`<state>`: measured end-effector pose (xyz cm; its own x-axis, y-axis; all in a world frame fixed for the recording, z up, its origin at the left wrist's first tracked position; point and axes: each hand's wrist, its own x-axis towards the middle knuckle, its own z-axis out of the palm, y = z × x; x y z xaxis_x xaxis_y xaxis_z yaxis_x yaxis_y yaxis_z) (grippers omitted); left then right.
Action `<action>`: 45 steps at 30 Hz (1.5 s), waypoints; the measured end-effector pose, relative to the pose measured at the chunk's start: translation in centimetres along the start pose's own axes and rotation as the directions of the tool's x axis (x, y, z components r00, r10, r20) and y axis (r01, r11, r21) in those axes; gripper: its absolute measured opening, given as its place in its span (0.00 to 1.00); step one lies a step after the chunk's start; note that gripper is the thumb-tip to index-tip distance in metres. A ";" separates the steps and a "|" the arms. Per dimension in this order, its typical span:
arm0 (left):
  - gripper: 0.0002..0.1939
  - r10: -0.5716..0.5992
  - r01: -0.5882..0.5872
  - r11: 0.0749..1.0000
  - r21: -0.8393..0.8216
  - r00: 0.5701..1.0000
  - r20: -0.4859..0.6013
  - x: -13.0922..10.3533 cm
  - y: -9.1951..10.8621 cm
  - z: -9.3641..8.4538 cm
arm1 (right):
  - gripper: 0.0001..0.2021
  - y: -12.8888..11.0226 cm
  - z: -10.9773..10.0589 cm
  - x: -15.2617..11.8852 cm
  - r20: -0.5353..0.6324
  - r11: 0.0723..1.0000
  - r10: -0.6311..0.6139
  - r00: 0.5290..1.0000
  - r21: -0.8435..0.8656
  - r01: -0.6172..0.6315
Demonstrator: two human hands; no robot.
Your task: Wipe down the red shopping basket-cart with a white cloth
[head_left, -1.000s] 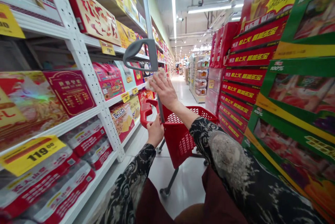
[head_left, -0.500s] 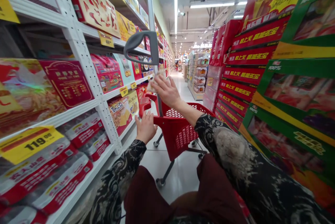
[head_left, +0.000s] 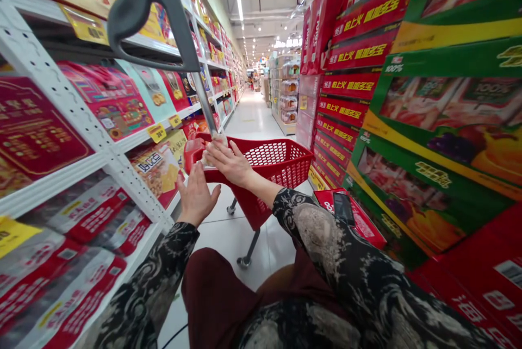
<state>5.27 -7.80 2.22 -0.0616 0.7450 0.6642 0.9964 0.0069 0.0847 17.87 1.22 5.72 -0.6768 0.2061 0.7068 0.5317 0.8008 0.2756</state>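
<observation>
My right hand presses a crumpled whitish cloth to the foot of the metal pole on a red shopping cart. Its fingers lie stretched over the cloth. My left hand is beside the cart's near left corner, fingers straight and thumb apart, holding nothing. Whether its fingertips touch the red plastic block there I cannot tell. A grey looped handle tops the pole, up and to the left of both hands.
White shelves of boxed goods and packed bottles line the left. Stacked red cartons and green fruit-printed boxes rise on the right. A phone lies on a low red box. The tiled aisle runs ahead.
My right hand has slid the cloth down the pole to its foot. My left hand has come off the cart's rim, thumb spreading. The view has shifted right and closer to the cart.
</observation>
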 end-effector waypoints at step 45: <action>0.40 -0.068 0.066 0.997 -0.039 0.997 -0.041 -0.3 0.8 0.0 | 0.21 2.8 -3.3 3.1 -0.041 0.996 -0.080 0.996 -0.035 0.079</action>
<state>6.06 -8.03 2.07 -0.1312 0.7146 0.6871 0.9871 0.0301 0.1571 18.96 2.26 10.90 -0.6958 0.1181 0.7085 0.4944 0.7943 0.3531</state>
